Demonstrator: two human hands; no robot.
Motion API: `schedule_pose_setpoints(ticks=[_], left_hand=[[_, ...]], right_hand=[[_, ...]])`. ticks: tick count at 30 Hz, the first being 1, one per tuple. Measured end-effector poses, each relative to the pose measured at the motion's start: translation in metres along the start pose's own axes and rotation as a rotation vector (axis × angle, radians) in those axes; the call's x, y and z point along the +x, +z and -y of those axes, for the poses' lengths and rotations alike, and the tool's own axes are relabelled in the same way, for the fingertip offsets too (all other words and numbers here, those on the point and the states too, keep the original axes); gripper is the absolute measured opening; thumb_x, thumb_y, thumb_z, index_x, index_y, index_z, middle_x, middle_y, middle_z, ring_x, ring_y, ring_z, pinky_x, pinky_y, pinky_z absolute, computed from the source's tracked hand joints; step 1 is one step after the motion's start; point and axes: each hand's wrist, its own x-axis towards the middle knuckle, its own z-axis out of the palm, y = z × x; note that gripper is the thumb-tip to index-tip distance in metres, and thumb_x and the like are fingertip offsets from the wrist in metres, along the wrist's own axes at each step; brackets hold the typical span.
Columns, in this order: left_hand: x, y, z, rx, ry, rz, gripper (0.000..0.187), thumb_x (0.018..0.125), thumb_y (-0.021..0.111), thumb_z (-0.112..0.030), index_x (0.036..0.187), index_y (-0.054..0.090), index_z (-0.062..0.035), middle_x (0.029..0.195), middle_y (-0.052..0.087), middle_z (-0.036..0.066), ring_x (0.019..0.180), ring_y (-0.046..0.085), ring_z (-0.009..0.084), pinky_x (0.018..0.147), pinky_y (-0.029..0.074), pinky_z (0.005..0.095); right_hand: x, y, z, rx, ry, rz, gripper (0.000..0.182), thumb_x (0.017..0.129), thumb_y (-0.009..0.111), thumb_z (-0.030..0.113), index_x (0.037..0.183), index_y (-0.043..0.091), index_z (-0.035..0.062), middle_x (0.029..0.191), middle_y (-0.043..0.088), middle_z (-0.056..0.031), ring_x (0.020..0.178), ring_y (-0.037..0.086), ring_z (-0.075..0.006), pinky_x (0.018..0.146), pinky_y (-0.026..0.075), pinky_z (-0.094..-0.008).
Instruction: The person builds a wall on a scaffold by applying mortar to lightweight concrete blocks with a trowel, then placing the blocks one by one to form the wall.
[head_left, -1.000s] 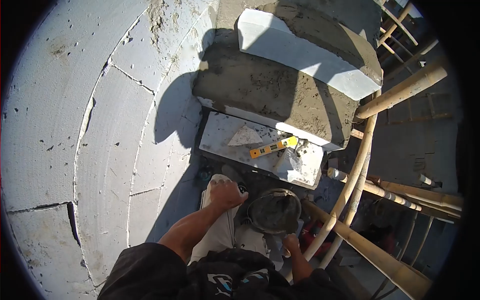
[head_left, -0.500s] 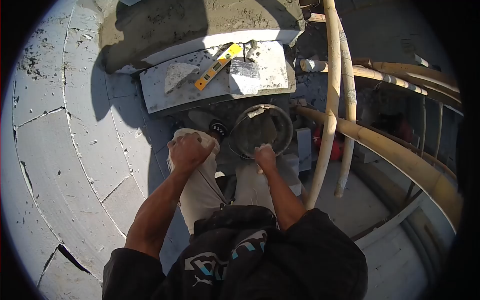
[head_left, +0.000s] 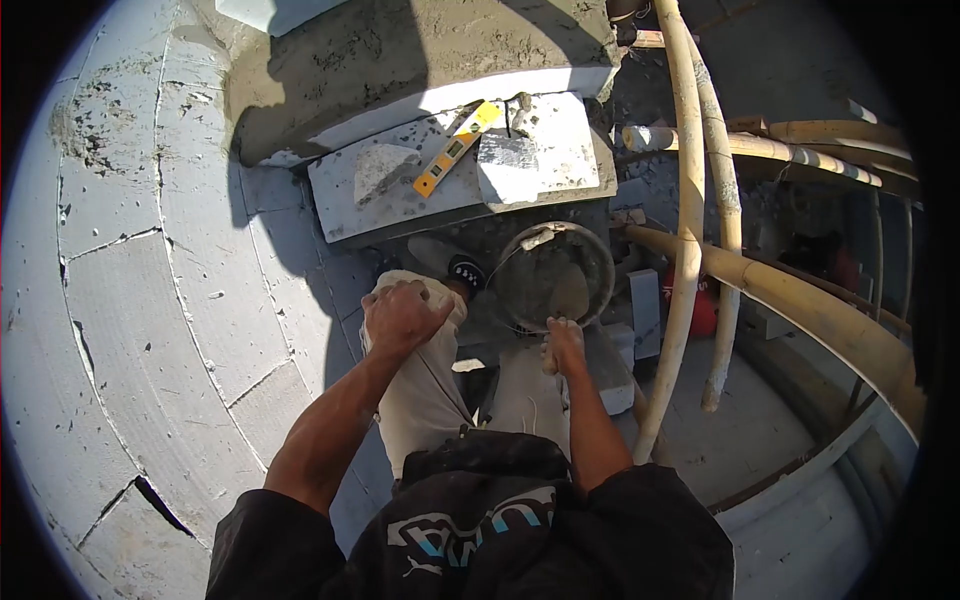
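My right hand [head_left: 565,347] is closed around the handle of a trowel. The trowel's grey blade [head_left: 571,292] lies inside a round bucket [head_left: 607,262], over dark wet-looking mortar. My left hand [head_left: 402,318] rests on my left knee [head_left: 440,290], fingers draped over it and thumb apart, with no tool in it. Beyond the bucket, a yellow spirit level [head_left: 457,149] lies at a slant on a pale block [head_left: 335,205], between a rough whitish chunk [head_left: 383,171] and a smaller white block piece [head_left: 508,168].
Behind the pale block runs a mortar-covered ledge [head_left: 350,75]. Bamboo poles [head_left: 690,200] stand and cross on the right. Large grey blocks form the jointed surface [head_left: 130,310] at left. A block [head_left: 645,313] and a red object [head_left: 704,308] sit right of the bucket.
The view has shifted, so the scene sits lower and further right. My right hand has drawn the trowel slightly toward me within the bucket. My left hand stays on the knee.
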Motion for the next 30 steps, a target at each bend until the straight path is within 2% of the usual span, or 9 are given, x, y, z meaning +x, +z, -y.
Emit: schedule_pose_setpoints(ticks=[2, 3, 6, 9, 12, 16, 24, 28, 30], left_hand=[[0.003, -0.002, -0.003, -0.005, 0.0, 0.022, 0.052, 0.077, 0.066, -0.055, 0.097, 0.076, -0.0077, 0.101, 0.073, 0.013, 0.101, 0.068, 0.0294, 0.098, 0.042, 0.0466], [0.003, 0.0, -0.002, -0.006, 0.007, 0.015, 0.052, 0.078, 0.066, -0.056, 0.096, 0.076, -0.0084, 0.101, 0.074, 0.013, 0.1, 0.068, 0.0292, 0.097, 0.042, 0.0465], [0.002, 0.002, -0.001, -0.014, 0.029, -0.022, 0.053, 0.08, 0.063, -0.057, 0.096, 0.076, -0.0089, 0.098, 0.073, 0.015, 0.099, 0.067, 0.0308, 0.096, 0.04, 0.0481], [0.001, -0.001, -0.001, -0.018, 0.007, 0.01, 0.053, 0.08, 0.062, -0.057, 0.099, 0.076, -0.0086, 0.098, 0.073, 0.015, 0.1, 0.067, 0.0316, 0.096, 0.041, 0.0483], [0.002, -0.002, 0.002, -0.071, -0.007, 0.022, 0.054, 0.081, 0.062, -0.057, 0.1, 0.075, -0.0081, 0.099, 0.073, 0.016, 0.102, 0.067, 0.0322, 0.096, 0.04, 0.0484], [-0.002, -0.002, 0.0, -0.085, -0.002, -0.017, 0.056, 0.082, 0.061, -0.058, 0.1, 0.075, -0.0068, 0.1, 0.073, 0.018, 0.103, 0.066, 0.0331, 0.097, 0.04, 0.0489], [-0.006, -0.004, -0.002, -0.172, -0.014, -0.025, 0.057, 0.082, 0.062, -0.057, 0.102, 0.075, -0.0058, 0.103, 0.072, 0.018, 0.104, 0.066, 0.0336, 0.099, 0.039, 0.0497], [-0.005, -0.003, -0.003, -0.217, -0.004, -0.06, 0.057, 0.081, 0.063, -0.057, 0.101, 0.075, -0.0057, 0.102, 0.073, 0.017, 0.102, 0.067, 0.0327, 0.099, 0.039, 0.0499], [-0.002, -0.007, -0.006, -0.246, 0.0, -0.073, 0.057, 0.081, 0.063, -0.058, 0.101, 0.075, -0.0054, 0.1, 0.073, 0.016, 0.101, 0.067, 0.0323, 0.099, 0.039, 0.0498]], right_hand=[[0.012, 0.005, -0.001, -0.003, 0.034, 0.049, 0.029, 0.09, 0.068, 0.029, 0.104, 0.056, 0.0057, 0.078, 0.058, -0.0098, 0.059, 0.061, -0.0229, 0.048, 0.053, -0.0393], [0.028, 0.007, -0.006, 0.006, 0.066, 0.098, 0.039, 0.091, 0.068, 0.033, 0.113, 0.059, 0.0024, 0.086, 0.063, -0.0143, 0.067, 0.065, -0.0249, 0.059, 0.056, -0.0415], [0.036, 0.01, 0.043, -0.756, -0.045, 0.159, 0.051, 0.093, 0.064, 0.039, 0.125, 0.059, -0.0006, 0.1, 0.067, -0.0185, 0.081, 0.069, -0.0258, 0.075, 0.057, -0.0402], [0.038, 0.021, 0.078, -1.035, -0.412, -0.129, 0.062, 0.093, 0.062, 0.047, 0.132, 0.057, -0.0004, 0.11, 0.067, -0.0195, 0.095, 0.069, -0.0242, 0.086, 0.053, -0.036], [-0.006, 0.042, 0.161, -0.184, -0.402, 0.108, 0.071, 0.087, 0.066, 0.058, 0.136, 0.055, 0.0064, 0.115, 0.067, -0.0134, 0.106, 0.066, -0.0244, 0.083, 0.053, -0.0393], [0.016, 0.093, 0.224, 0.177, -0.129, 0.246, 0.107, 0.077, 0.061, 0.078, 0.157, 0.024, 0.0179, 0.153, 0.032, -0.0278, 0.132, 0.042, -0.0516, 0.103, 0.039, -0.0618], [0.021, 0.121, 0.24, 0.416, -0.129, 0.292, 0.109, 0.078, 0.065, 0.069, 0.158, 0.015, 0.0142, 0.158, 0.02, -0.0249, 0.137, 0.032, -0.0522, 0.108, 0.032, -0.0642], [-0.01, 0.086, 0.218, 0.667, -0.113, 0.862, 0.098, 0.083, 0.055, 0.073, 0.153, 0.029, 0.01, 0.152, 0.034, -0.0256, 0.141, 0.033, -0.0454, 0.109, 0.034, -0.0614], [-0.023, 0.079, 0.214, 0.653, -0.159, 0.893, 0.091, 0.085, 0.051, 0.073, 0.15, 0.036, 0.0108, 0.148, 0.042, -0.023, 0.137, 0.041, -0.0422, 0.105, 0.04, -0.0597]])
